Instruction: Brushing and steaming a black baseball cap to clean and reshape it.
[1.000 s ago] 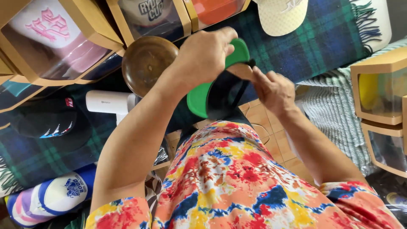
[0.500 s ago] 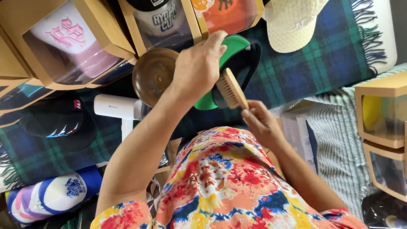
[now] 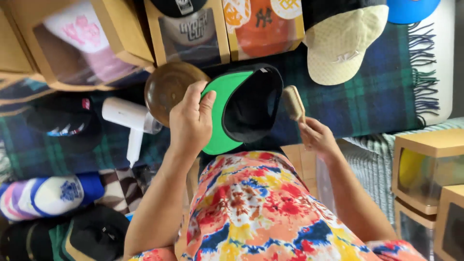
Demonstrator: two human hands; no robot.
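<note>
We see the left hand (image 3: pixel 191 121) closed on the green brim of a black cap (image 3: pixel 246 104), held above the plaid blanket (image 3: pixel 367 101) near its middle. The right hand (image 3: pixel 316 137) grips a wooden brush (image 3: pixel 293 102) just beside the cap's crown. A brown bowl (image 3: pixel 166 87) and white hairdryer (image 3: pixel 128 118) lie left.

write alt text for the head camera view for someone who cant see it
Seen from above, a person's left hand holds a black cap with a green underbrim while the right hand holds a wooden brush beside it. Below them lies a plaid blanket with a cream cap, a white hair dryer and boxed caps.
</note>
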